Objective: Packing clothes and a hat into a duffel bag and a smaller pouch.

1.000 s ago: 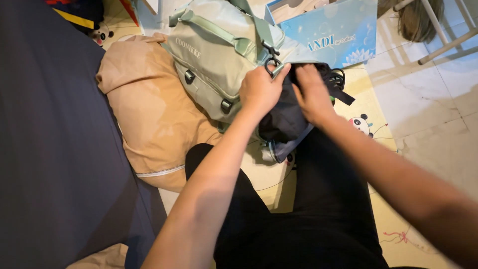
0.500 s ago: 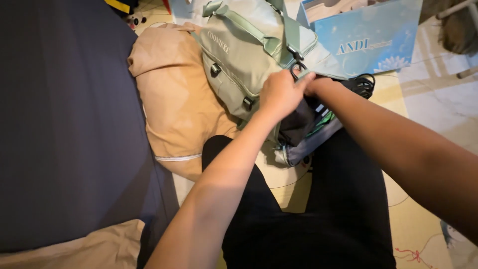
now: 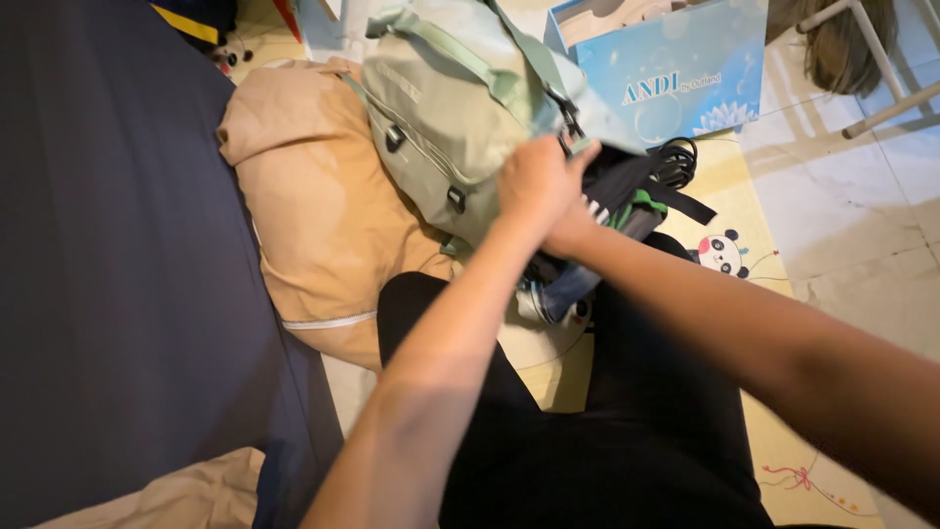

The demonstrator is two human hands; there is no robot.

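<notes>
Left hand [image 3: 537, 181] is gripping the soft sage-green bag [image 3: 450, 118] by its opening edge, likely limp and light; right hand is buried inside among dark clothes [image 3: 627, 191], grip unreadable.

Pale tiled floor [image 3: 862, 206] under a cartoon play mat [image 3: 725, 196], with dark bedding [image 3: 108, 274] alongside.

Hidden and cropped areas, head view

The right hand is concealed behind the left hand [image 3: 537, 186] near frame centre; its grip cannot be determined. The interior of the green bag [image 3: 460, 118] is not visible, and its top is cropped by the upper edge. The dark clothing [image 3: 627, 186] at the bag mouth is partly covered. The blue box [image 3: 676, 78] is cropped at the upper edge. The chair legs [image 3: 881, 69], upper right, are cut off. Both forearms exit the lower edge.
</notes>
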